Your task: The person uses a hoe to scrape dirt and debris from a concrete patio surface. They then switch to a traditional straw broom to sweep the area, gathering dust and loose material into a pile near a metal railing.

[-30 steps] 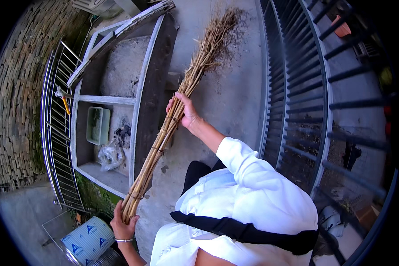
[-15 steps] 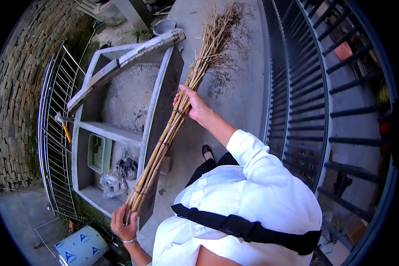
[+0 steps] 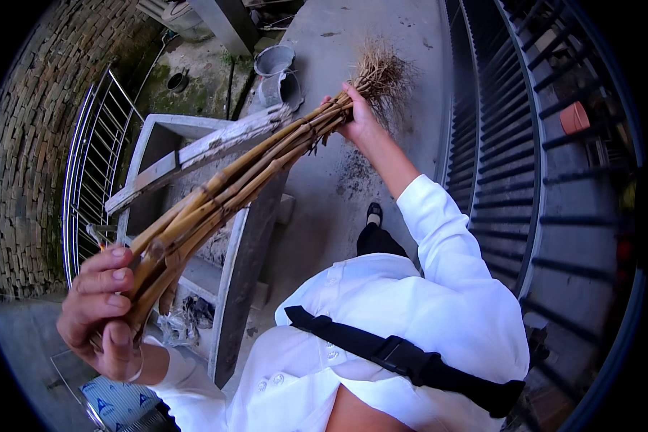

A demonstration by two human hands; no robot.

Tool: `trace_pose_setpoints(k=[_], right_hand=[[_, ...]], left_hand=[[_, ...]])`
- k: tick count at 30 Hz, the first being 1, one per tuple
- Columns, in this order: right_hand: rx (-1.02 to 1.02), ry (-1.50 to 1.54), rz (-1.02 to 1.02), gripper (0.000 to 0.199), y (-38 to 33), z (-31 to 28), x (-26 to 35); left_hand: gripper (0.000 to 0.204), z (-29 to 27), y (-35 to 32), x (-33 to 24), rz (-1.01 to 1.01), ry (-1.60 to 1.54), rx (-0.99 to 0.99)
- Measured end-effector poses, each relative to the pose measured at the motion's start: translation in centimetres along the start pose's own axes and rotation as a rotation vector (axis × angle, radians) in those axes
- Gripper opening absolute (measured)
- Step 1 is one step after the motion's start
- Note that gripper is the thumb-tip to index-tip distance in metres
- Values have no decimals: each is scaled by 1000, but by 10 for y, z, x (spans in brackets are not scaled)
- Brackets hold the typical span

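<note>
I hold a long broom (image 3: 245,176) made of bound bamboo sticks, lying slantwise across the view. My left hand (image 3: 101,309) grips the thick butt end of the bundle close to the camera. My right hand (image 3: 358,119) grips it far down, just behind the bushy twig head (image 3: 385,72), which rests on the grey concrete floor (image 3: 403,29). A patch of dirt (image 3: 353,173) lies on the floor below my right forearm.
A grey concrete frame with weathered planks (image 3: 194,155) stands at left, with a metal railing (image 3: 86,165) and a brick wall (image 3: 21,144) beyond it. Two metal buckets (image 3: 277,72) sit at the far end. A dark barred gate (image 3: 525,144) runs along the right.
The broom's butt end and my left hand have risen much closer to the camera. My right hand has slid down to just behind the twig head, and the view has shifted forward.
</note>
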State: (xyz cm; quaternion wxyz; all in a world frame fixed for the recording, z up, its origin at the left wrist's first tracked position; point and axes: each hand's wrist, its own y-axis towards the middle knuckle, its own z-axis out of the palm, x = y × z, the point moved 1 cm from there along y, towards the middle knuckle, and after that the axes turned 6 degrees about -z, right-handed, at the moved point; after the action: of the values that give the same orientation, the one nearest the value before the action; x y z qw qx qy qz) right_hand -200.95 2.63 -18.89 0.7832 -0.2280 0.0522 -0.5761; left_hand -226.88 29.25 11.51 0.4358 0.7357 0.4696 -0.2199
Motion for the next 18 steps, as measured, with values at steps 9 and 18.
trace_pose_setpoints(k=[9,18], right_hand=[[-55,-168,-62,30,119,-32,179],[23,-15,-35,19,241,-18,264]], left_hand=[[70,154,255,42,390,-473,573],[34,282,463,97,725,-396,455]])
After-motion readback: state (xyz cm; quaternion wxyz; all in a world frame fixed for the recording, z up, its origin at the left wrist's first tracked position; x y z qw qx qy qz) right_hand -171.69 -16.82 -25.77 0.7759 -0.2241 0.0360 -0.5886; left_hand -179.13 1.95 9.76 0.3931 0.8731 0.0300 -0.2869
